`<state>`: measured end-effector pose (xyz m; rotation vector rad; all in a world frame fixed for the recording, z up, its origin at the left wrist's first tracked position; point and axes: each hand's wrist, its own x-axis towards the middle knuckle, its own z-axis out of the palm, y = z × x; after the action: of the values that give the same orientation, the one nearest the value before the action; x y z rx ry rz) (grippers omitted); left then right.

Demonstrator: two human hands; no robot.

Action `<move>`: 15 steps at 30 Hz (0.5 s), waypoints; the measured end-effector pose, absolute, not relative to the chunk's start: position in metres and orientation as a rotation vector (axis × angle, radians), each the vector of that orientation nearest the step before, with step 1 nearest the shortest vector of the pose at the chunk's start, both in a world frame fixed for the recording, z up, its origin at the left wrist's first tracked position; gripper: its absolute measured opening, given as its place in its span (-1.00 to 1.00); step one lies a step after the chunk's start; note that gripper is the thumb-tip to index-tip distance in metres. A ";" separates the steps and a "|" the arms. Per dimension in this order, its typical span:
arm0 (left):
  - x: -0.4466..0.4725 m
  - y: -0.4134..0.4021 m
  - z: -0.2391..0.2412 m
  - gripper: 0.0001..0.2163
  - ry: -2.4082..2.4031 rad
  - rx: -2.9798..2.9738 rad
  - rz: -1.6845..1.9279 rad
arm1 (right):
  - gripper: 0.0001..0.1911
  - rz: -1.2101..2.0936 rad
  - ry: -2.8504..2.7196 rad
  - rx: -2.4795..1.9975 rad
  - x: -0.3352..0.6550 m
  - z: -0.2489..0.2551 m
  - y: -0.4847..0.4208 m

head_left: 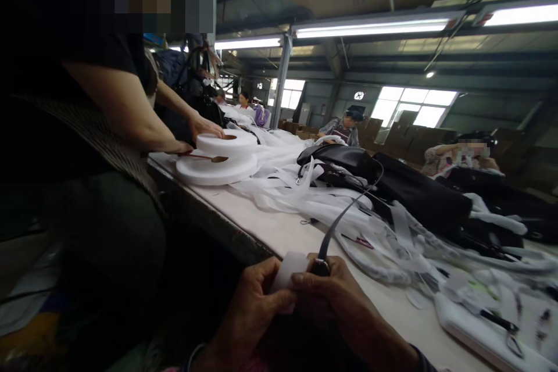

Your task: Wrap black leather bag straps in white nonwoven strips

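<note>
Just off the table's near edge, my left hand (pixel 257 302) pinches a strip of white foam wrap (pixel 291 270) between thumb and fingers. My right hand (pixel 331 285) is closed too, its thumb pressed on the strip's other side. A dark strap (pixel 337 224) comes out of my right hand beside a shiny metal fitting (pixel 321 266). From there the strap runs up and away to a black bag (pixel 335 157) on the table. Part of the strap is hidden by my right fingers.
To the left, a co-worker's hands (pixel 204 126) touch stacked white rolls (pixel 218 168). Loose white strips (pixel 279 192) and another black bag (pixel 418 192) lie along the table (pixel 279 235). At right sits a white padded block (pixel 479 331) with a black clip strap (pixel 499 321). Other people work farther back.
</note>
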<state>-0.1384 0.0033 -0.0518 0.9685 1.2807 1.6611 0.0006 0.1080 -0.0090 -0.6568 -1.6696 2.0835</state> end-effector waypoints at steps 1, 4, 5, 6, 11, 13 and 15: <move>-0.138 0.007 -0.051 -0.71 1.316 0.960 1.662 | -0.53 2.070 -1.654 -0.657 0.001 -0.004 0.108; -0.136 0.012 -0.060 -0.71 1.351 0.929 1.682 | -0.54 1.991 -1.544 -0.607 0.006 0.027 0.114; -0.135 0.013 -0.065 -0.69 1.344 0.931 1.671 | -0.52 1.963 -1.505 -0.559 0.009 0.043 0.117; -0.134 0.014 -0.070 -0.68 1.331 0.946 1.648 | -0.50 1.936 -1.477 -0.505 0.012 0.061 0.120; -0.128 0.021 -0.099 -0.68 1.333 1.051 1.569 | -0.64 1.748 -1.506 -0.324 0.017 0.144 0.128; -0.125 0.025 -0.107 -0.69 1.322 1.051 1.558 | -0.65 1.685 -1.537 -0.287 0.014 0.164 0.129; -0.122 0.027 -0.114 -0.69 1.303 1.040 1.541 | -0.62 1.645 -1.570 -0.257 0.009 0.174 0.129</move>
<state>-0.1220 0.0274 -0.1138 1.0401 1.3029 1.5414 0.0089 0.1287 0.1739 -0.2572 -1.5700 1.6446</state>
